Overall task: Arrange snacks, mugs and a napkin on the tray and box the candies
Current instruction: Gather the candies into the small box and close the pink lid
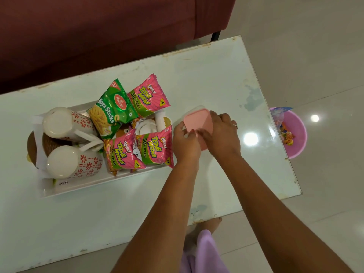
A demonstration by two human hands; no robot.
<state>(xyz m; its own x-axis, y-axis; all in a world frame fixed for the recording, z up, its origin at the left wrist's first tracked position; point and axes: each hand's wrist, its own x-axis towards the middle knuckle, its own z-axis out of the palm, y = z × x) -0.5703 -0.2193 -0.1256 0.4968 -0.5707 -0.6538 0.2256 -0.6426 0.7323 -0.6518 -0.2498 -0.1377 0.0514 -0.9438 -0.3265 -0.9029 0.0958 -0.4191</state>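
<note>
A small box with a pink lid (196,121) stands on the table just right of the white tray (82,186). My left hand (185,143) grips its near left side and my right hand (220,133) lies curled over its right edge. The tray carries two upturned white mugs with red flower prints (65,123) (72,161), a white napkin (40,152) under them, a green soya sticks pack (112,109) and three pink snack packs (149,95) (155,148) (122,152). What the box contains is hidden.
The glass-topped table (216,75) ends close on the right and near side. A pink bucket (293,133) holding wrappers stands on the floor beyond the right edge. A dark red sofa (98,26) runs along the far side. My foot (208,223) shows below the near edge.
</note>
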